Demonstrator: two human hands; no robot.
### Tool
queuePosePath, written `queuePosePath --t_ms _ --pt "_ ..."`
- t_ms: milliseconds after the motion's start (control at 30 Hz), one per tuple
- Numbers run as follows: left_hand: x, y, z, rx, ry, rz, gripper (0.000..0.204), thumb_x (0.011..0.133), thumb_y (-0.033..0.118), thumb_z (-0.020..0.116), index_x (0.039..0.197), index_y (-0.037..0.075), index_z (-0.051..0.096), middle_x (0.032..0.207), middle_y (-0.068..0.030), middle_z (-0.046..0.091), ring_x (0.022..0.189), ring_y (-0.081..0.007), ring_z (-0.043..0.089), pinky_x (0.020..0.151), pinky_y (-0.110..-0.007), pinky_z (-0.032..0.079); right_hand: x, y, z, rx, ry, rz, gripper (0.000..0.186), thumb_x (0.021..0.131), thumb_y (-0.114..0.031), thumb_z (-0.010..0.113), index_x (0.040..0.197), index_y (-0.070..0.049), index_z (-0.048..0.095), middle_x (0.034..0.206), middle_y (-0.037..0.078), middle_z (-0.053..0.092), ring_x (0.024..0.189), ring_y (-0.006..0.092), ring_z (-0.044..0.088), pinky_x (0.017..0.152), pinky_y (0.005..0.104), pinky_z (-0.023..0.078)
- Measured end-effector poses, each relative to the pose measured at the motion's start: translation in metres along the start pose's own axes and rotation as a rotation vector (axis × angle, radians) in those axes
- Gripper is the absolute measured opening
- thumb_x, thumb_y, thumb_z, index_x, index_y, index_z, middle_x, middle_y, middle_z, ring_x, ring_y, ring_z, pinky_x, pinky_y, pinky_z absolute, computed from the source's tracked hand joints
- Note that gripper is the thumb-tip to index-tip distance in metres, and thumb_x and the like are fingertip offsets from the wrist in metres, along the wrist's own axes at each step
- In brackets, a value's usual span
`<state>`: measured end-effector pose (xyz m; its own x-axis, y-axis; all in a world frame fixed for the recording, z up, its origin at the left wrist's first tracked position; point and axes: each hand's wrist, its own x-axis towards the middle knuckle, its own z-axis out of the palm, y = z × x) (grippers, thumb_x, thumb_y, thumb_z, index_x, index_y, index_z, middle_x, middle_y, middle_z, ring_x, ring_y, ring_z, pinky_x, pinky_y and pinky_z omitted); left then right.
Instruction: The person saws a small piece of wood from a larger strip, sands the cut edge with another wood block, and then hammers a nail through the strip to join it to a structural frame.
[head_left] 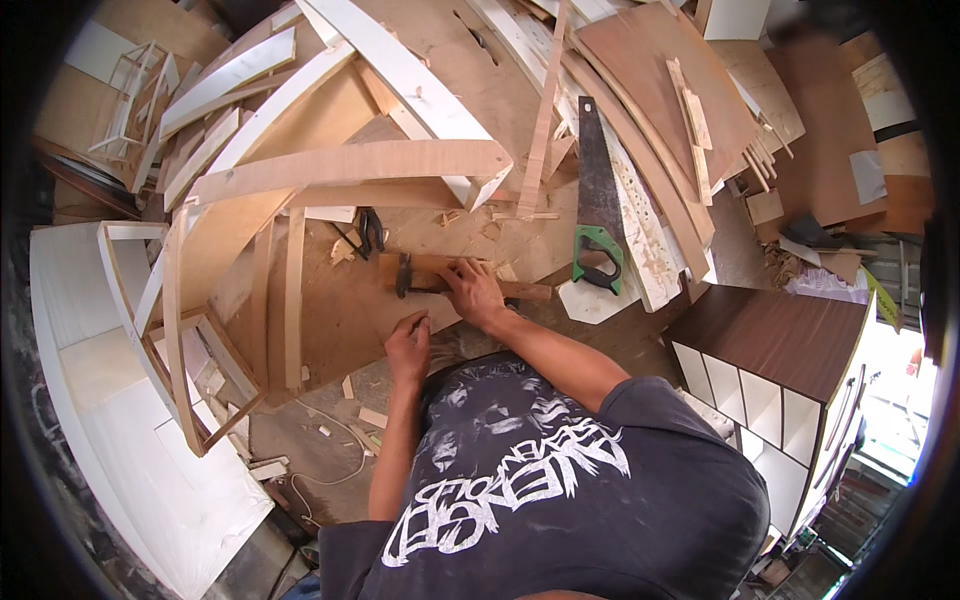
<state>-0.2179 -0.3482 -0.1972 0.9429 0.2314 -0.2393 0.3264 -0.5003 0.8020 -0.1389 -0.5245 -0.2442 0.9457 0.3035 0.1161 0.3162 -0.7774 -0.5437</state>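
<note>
My right hand [474, 290] reaches over a short wood block [432, 264], its fingers somewhat apart and their tips touching the wood. A hammer [403, 276] lies against the block with its dark head at the left. Its handle seems to run beneath my right hand, which hides part of it. My left hand [408, 348] is raised nearer my body, left of the right one, with fingers closed in a pinch. Whatever it may hold is too small to make out. Pliers [371, 232] with dark handles lie beyond the block to the left.
A handsaw [600, 200] with a green handle lies at the right by stacked boards [650, 90]. Wooden frames [350, 165] stand at the far left, above a white panel [150, 450]. A dark-topped cabinet [770, 335] is at my right. Offcuts [372, 418] litter the floor.
</note>
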Motion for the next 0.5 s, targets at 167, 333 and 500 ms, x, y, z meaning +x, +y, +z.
queuePosePath --t_ms 167,333,500 --pt "0.014 0.027 0.028 0.027 0.018 0.122 0.025 0.104 0.020 0.068 0.119 0.003 0.079 0.112 -0.0178 0.080 0.107 -0.0292 0.077 0.094 -0.037 0.057 0.003 0.023 -0.031 0.000 -0.007 0.075 0.036 0.097 -0.026 0.069 0.130 -0.014 0.070 0.123 0.012 0.068 0.120 0.0327 0.065 0.098 0.0484 0.050" --pt "0.041 0.072 0.060 0.048 0.009 0.208 0.026 0.105 0.020 0.066 0.121 0.002 0.077 0.116 -0.0198 0.078 0.110 -0.0342 0.075 0.096 -0.041 0.056 0.045 0.087 -0.067 -0.093 0.106 0.228 0.028 0.096 -0.026 0.069 0.121 -0.016 0.074 0.107 0.010 0.073 0.094 0.0346 0.073 0.087 0.0505 0.054" --pt "0.081 0.088 0.104 0.039 -0.034 0.282 0.026 0.104 0.018 0.067 0.123 0.002 0.076 0.113 -0.0214 0.078 0.108 -0.0333 0.075 0.096 -0.041 0.056 0.083 0.111 -0.072 -0.102 0.155 0.254 0.022 0.097 -0.025 0.065 0.113 -0.023 0.080 0.099 0.007 0.075 0.085 0.0337 0.074 0.083 0.0517 0.056"
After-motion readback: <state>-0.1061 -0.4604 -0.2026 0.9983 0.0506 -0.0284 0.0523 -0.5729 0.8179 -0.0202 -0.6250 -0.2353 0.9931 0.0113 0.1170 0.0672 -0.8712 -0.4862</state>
